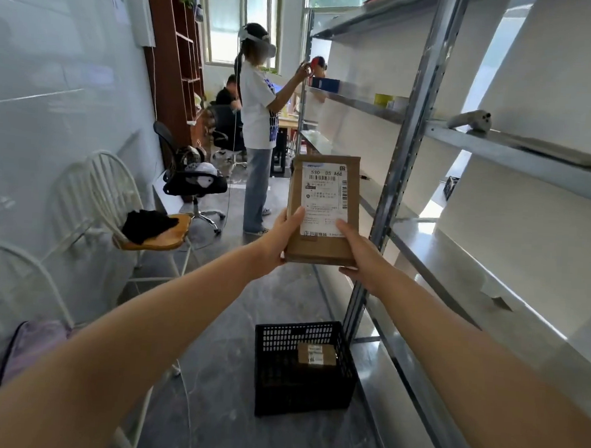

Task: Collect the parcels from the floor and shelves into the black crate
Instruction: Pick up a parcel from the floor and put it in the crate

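left hand [277,238] and right hand [362,260] pinch the parcel [322,204] at its lower corners, thumbs front, fingers [348,270] behind.

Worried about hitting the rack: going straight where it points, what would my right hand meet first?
Only the parcel the right hand grips; beyond, the aisle looks free toward the standing person, depth unclear.

Both your arms are stretched out forward, bare forearms converging toward the middle of view. Your left hand [276,240] grips the parcel [323,191] at its lower left edge, thumb up on the front face. Your right hand [362,258] grips the lower right corner, thumb on the front, fingers curled underneath.
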Demonstrator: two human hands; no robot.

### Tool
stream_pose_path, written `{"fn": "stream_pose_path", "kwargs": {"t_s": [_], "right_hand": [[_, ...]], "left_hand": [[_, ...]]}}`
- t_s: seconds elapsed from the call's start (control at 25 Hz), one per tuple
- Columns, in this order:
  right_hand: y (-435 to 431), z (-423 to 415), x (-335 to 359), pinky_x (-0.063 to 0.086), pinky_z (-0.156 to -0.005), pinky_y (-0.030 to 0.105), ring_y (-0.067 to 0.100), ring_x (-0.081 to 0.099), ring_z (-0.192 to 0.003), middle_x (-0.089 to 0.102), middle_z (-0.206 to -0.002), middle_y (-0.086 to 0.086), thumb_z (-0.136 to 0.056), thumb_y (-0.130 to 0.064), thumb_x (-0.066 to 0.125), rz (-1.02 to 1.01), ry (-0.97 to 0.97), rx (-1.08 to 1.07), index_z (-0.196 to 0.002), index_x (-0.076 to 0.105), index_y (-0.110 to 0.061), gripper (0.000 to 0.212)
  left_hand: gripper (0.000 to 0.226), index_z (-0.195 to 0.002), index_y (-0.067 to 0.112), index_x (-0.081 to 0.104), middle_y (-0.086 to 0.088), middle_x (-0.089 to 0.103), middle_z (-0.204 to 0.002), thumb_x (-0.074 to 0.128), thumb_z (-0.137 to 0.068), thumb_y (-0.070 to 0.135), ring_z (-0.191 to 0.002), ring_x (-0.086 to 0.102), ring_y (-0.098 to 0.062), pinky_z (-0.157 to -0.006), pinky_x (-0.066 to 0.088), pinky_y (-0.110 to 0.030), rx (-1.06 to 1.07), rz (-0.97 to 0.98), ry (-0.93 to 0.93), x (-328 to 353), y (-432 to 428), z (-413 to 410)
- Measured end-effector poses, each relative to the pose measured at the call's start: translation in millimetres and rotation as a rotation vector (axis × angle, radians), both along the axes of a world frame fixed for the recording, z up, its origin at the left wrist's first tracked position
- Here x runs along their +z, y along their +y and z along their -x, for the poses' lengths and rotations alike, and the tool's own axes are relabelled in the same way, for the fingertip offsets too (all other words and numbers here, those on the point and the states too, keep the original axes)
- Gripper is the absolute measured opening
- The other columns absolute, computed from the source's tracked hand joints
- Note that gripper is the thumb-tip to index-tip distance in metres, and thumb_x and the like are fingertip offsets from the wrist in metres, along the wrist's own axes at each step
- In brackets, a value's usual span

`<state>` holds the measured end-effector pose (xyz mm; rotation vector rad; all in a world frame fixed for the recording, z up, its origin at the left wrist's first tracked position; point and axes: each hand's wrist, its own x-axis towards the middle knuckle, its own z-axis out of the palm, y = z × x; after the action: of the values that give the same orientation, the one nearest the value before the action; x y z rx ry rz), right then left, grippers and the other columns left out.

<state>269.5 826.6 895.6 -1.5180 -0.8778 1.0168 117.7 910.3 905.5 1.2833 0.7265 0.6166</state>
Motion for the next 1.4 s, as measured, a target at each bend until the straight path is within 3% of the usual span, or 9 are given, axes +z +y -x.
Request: {"fn": "stream_pose_path", "kwargs": {"t_s": [0.12,0.24,0.32,0.56,0.76,0.96,1.2,1.28,1.4], "right_hand": [[43,1,-11,0.044,-0.077,0.030,0.006,0.056,-0.092,0.062,-0.098,-0.011,-0.081,-0.063,0.052,0.035,-0.039,-0.013,-0.114,0.051,-0.029,0.048],[76,-1,-34,0.041,-0.066,0.025,0.001,0.055,-0.090,0.059,-0.099,-0.018,-0.085,-0.060,0.047,0.033,-0.034,-0.019,-0.119,0.046,-0.034,0.042],[96,-5,-50,0.041,-0.065,0.024,0.000,0.055,-0.090,0.060,-0.100,-0.017,-0.088,-0.058,0.044,0.052,-0.037,-0.019,-0.120,0.046,-0.036,0.039],[169,-30,-104,0.045,-0.100,0.038,0.019,0.057,-0.114,0.059,-0.128,0.003,-0.093,-0.048,0.041,0.034,-0.027,0.007,-0.137,0.044,-0.025,0.049],[254,-75,-132,0.048,-0.077,0.018,0.009,0.061,-0.099,0.062,-0.120,0.001,-0.096,-0.041,0.042,0.061,-0.030,0.034,-0.130,0.051,-0.020,0.041],[329,-122,-180,0.046,-0.100,0.041,0.024,0.059,-0.109,0.061,-0.122,0.010,-0.096,-0.040,0.042,0.219,0.064,0.082,-0.130,0.051,-0.014,0.044],[365,-142,-357,0.048,-0.098,0.046,0.028,0.059,-0.109,0.060,-0.122,0.013,-0.090,-0.051,0.046,0.499,0.125,0.084,-0.131,0.046,-0.010,0.057],[371,-140,-438,0.051,-0.092,0.043,0.024,0.061,-0.104,0.062,-0.117,0.008,-0.089,-0.054,0.047,0.553,0.125,0.078,-0.132,0.044,-0.016,0.057],[377,-138,-572,0.053,-0.081,0.032,0.014,0.061,-0.096,0.061,-0.112,-0.002,-0.091,-0.052,0.045,0.600,0.107,0.091,-0.137,0.039,-0.024,0.054]], "left_hand": [[0.054,-0.139,0.033,0.031,0.000,0.051,-0.136,0.043,-0.090,0.053,-0.123,0.050,-0.023,-0.103,0.042,-0.046,0.011,0.039,-0.022,-16,43,1],[0.049,-0.139,0.034,0.032,0.001,0.053,-0.135,0.041,-0.093,0.050,-0.122,0.051,-0.022,-0.099,0.045,-0.043,-0.008,0.104,-0.043,-40,76,-2],[0.048,-0.138,0.031,0.034,-0.002,0.054,-0.135,0.040,-0.094,0.048,-0.122,0.053,-0.025,-0.103,0.042,-0.049,0.010,0.151,-0.073,-62,95,-7],[0.046,-0.139,0.031,0.034,-0.005,0.056,-0.133,0.040,-0.095,0.043,-0.118,0.056,-0.027,-0.099,0.046,-0.050,0.104,0.160,-0.090,-115,157,-37],[0.047,-0.138,0.026,0.038,-0.006,0.060,-0.127,0.042,-0.094,0.043,-0.113,0.060,-0.026,-0.098,0.048,-0.048,0.195,0.137,-0.047,-140,232,-82],[0.051,-0.137,0.026,0.039,0.000,0.062,-0.122,0.046,-0.091,0.048,-0.107,0.062,-0.017,-0.089,0.053,-0.035,0.286,0.196,0.068,-187,293,-115],[0.065,-0.145,0.034,0.015,0.003,0.057,-0.126,0.044,-0.090,0.053,-0.099,0.062,-0.009,-0.062,0.052,-0.015,0.240,0.339,0.289,-353,328,-123],[0.067,-0.146,0.037,0.006,0.001,0.052,-0.129,0.043,-0.092,0.049,-0.100,0.060,-0.009,-0.065,0.052,-0.016,0.226,0.352,0.307,-438,338,-122],[0.061,-0.147,0.030,0.011,-0.002,0.047,-0.139,0.041,-0.096,0.041,-0.112,0.056,-0.012,-0.083,0.050,-0.021,0.211,0.373,0.316,-581,348,-124]]}}
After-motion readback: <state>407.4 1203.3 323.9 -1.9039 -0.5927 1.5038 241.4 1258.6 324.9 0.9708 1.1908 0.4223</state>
